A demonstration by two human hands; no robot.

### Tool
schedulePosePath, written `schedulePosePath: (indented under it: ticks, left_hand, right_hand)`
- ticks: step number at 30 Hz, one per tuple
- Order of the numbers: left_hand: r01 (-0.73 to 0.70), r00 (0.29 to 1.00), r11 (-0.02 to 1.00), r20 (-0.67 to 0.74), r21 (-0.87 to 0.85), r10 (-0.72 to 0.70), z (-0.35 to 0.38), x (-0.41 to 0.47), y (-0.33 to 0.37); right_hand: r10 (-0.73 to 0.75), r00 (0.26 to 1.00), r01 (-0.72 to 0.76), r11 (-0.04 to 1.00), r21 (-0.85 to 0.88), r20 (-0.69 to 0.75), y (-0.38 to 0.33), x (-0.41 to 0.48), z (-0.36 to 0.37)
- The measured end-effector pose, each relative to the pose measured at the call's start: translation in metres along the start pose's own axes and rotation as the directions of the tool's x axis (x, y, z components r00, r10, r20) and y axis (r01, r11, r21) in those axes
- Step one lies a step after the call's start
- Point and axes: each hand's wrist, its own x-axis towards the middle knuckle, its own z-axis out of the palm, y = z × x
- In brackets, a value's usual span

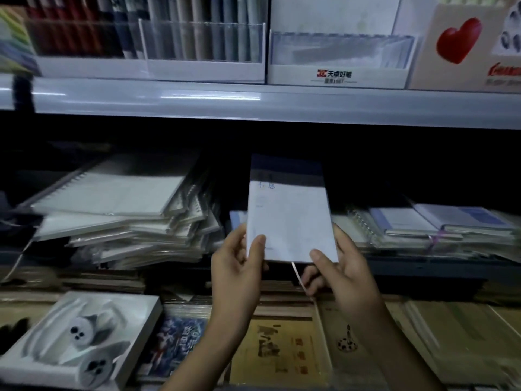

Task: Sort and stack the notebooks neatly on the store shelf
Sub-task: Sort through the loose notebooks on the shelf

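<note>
A person holds a white notebook (287, 218) with a dark band across its top in front of a dim store shelf (423, 266), the book upright and tilted slightly back. The left hand (239, 269) pinches the lower left corner, thumb on the cover and fingers behind; the right hand (341, 275) pinches the lower right corner the same way, its other fingers curled beneath. A thin ribbon (298, 277) hangs from the book's bottom edge. On the shelf to the left lies a slanting, uneven pile of spiral notebooks (121, 213) in clear wrap; to the right is a lower pile (439, 227) with bluish covers. Above, the upper shelf (253, 101) carries display boxes of upright books and a card with a red heart (458, 40). Nearer the camera lie brown-covered books (270, 348) and a white tray (36, 371).
</note>
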Motion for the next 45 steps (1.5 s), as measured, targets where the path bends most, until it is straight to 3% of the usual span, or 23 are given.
schedulePosePath:
  ticks: [4, 8, 10, 12, 16, 22, 28, 36, 41, 43, 45]
  left_hand:
    - [-0.117, 0.985, 0.959, -0.096, 0.257, 0.146, -0.005, 0.022, -0.003]
    - [-0.061, 0.982, 0.692, -0.080, 0.719, 0.169, -0.012, 0.033, -0.017]
    - [-0.022, 0.990, 0.635, -0.073, 0.772, 0.123, -0.014, 0.029, -0.016]
    - [-0.016, 0.994, 0.642, -0.056, 0.766, 0.091, -0.015, 0.019, -0.012]
    - [-0.160, 0.968, 0.517, 0.032, 0.841, 0.249, -0.015, 0.000, -0.008]
    - [-0.423, 0.868, 0.420, 0.225, 0.803, 0.443, 0.007, -0.011, -0.021]
    - [-0.583, 0.791, 0.390, 0.386, 0.713, 0.475, 0.056, -0.029, -0.029]
    - [-0.788, 0.616, 0.343, 0.628, 0.512, 0.476, 0.163, -0.039, -0.024]
    - [-0.883, 0.454, 0.146, 0.730, 0.447, 0.510, 0.250, -0.024, -0.019]
    - [-0.885, 0.434, 0.066, 0.763, 0.461, 0.480, 0.277, -0.017, -0.018]
    - [-0.869, 0.461, 0.017, 0.795, 0.495, 0.395, 0.297, -0.016, -0.022]
  right_hand:
    - [-0.004, 1.000, 0.004, 1.000, -0.018, 0.008, 0.005, 0.017, 0.016]
    - [0.092, 0.994, -0.100, 0.987, -0.130, -0.066, 0.026, 0.026, 0.022]
    - [0.075, 0.992, -0.093, 0.979, -0.182, -0.101, 0.030, 0.027, 0.024]
    - [0.058, 0.991, -0.085, 0.968, -0.236, -0.123, 0.030, 0.025, 0.025]
    - [0.043, 0.993, -0.073, 0.956, -0.283, -0.109, 0.029, 0.021, 0.024]
    - [-0.031, 0.987, -0.051, 0.870, -0.490, -0.158, 0.022, 0.003, -0.004]
    - [-0.188, 0.941, -0.071, 0.704, -0.706, -0.282, 0.015, -0.018, -0.061]
    - [-0.195, 0.839, -0.285, 0.637, -0.716, -0.507, 0.011, -0.033, -0.154]
    - [-0.184, 0.792, -0.375, 0.606, -0.702, -0.582, 0.009, -0.046, -0.194]
    - [-0.178, 0.781, -0.390, 0.609, -0.690, -0.599, 0.008, -0.051, -0.207]
    - [-0.171, 0.767, -0.409, 0.613, -0.676, -0.619, 0.007, -0.057, -0.219]
